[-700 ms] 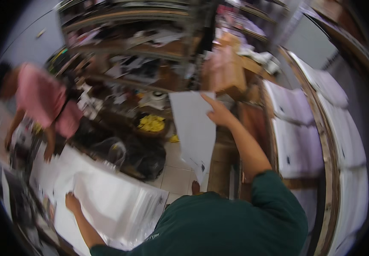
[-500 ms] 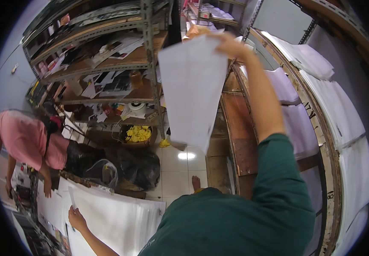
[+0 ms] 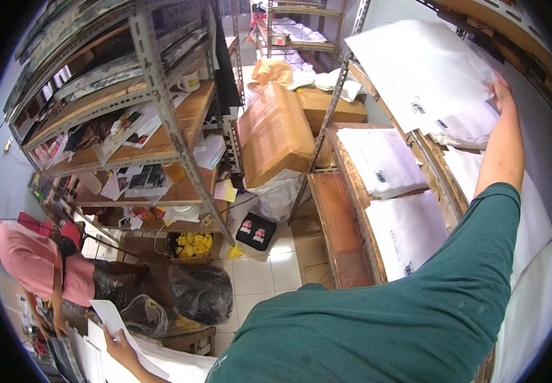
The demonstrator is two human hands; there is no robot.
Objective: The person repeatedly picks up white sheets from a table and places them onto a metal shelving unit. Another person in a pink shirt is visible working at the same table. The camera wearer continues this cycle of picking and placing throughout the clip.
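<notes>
My right arm reaches out to the right, and my right hand is closed on the edge of a large white sheet. That sheet lies over a stack of white sheets on the upper shelf. Down at the lower left, my left hand pinches a narrow white sheet, tilted upward. Below it is a pile of white sheets. Part of my right fingers is hidden by the sheet.
Stacks of white sheets line the wooden rack at right. A metal shelf of papers stands left, near cardboard boxes. A black folded cloth lies on the floor. A co-worker in pink bends at far left.
My right hand has carried the large sheet from the middle over to the right shelf. The view has shifted with me. My left hand now raises the narrow sheet higher above the pile.
</notes>
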